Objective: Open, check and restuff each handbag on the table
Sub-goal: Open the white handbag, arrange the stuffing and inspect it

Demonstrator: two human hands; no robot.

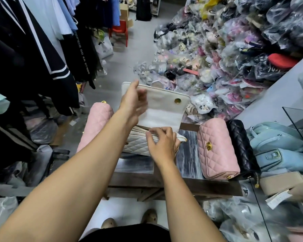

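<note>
Plainly white and quilted, the handbag gapes, left hand holding its flap, right hand pinching its zip

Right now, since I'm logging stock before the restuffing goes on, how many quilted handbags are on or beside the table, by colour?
white quilted handbag, flap raised: 1
pink quilted handbags, one at the left and one at the right: 2
black quilted handbag, beside the right pink one: 1
Total: 4
</note>
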